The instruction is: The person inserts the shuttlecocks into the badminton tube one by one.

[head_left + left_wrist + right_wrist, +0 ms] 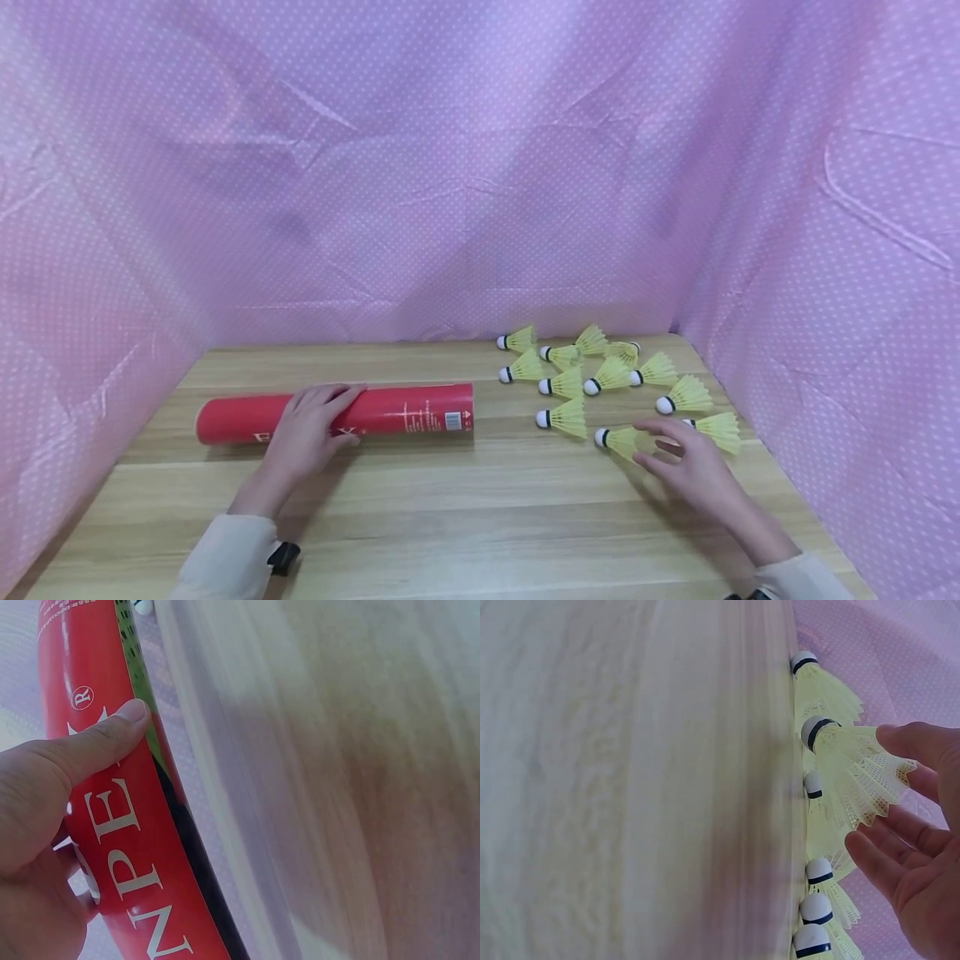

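A red shuttlecock tube [420, 408] lies on its side at the table's left. Over its middle lies my left hand [311, 429], gripping it; in the left wrist view the thumb [112, 742] presses the lettered side of the tube [135, 847], and the other fingers are partly hidden behind it. On the right, my right hand [693, 467] is at the skirt of the front yellow shuttlecock [618, 442], thumb and fingers spread around the rim. That shuttlecock's white cork [815, 733] points away from the palm. The thumb appears to touch the skirt.
Several more yellow shuttlecocks [566, 417] lie in loose rows at the right and back right of the wooden table [450, 533]. One shuttlecock [720, 432] is partly hidden behind my right hand. Pink dotted cloth [465, 208] hangs behind and along both sides.
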Available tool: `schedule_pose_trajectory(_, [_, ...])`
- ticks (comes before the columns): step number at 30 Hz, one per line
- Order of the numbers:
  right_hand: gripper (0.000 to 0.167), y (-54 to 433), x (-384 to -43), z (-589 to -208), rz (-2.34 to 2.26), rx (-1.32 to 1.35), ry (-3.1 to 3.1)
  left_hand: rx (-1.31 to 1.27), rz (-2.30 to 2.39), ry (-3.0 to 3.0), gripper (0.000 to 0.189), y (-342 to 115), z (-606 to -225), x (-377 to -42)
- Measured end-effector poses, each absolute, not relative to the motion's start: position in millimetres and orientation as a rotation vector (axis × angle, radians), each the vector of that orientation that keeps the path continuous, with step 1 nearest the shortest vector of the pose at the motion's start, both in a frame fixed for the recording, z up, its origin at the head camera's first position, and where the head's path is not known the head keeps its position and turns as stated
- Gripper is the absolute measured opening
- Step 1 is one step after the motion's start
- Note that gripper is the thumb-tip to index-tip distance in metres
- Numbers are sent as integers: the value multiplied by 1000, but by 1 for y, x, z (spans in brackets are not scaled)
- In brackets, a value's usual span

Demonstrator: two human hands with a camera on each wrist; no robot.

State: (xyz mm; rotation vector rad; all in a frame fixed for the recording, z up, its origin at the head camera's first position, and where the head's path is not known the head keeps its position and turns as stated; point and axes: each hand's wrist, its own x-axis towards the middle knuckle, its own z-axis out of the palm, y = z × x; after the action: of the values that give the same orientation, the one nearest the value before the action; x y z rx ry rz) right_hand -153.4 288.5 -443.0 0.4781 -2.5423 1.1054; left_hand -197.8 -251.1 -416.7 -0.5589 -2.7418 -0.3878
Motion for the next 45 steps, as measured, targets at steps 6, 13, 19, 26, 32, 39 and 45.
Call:
schedule_pose_trajectory(6, [43,286,-151,-436,1165,456,-2528,-551,-414,-2710,86,-253,-417,-189])
schedule_pose_trajectory(13, [42,282,-150,-428,1272,457,-2494,-591,-388,-2595,83,-250,-416,-180])
schedule_pose_trajectory(19, [41,276,-151,-417,1403,446,-2465,-597,-425,-2524,84,-247,-414,-174])
schedule_pose_trajectory(26, [40,266,-152,-402,1539,459,-2401,-604,-474,-2475,87,-242,-411,-168])
schedule_pose_trajectory(32, [40,255,-155,-387,1629,501,-2339,-625,-492,-2434,89,-236,-408,-165])
schedule_pose_trajectory(39, [43,237,-156,-373,1765,592,-2269,-642,-499,-2420,89,-227,-408,-164])
schedule_pose_trajectory(45, [45,221,-158,-367,1808,684,-2230,-641,-518,-2416,89,-224,-408,-164])
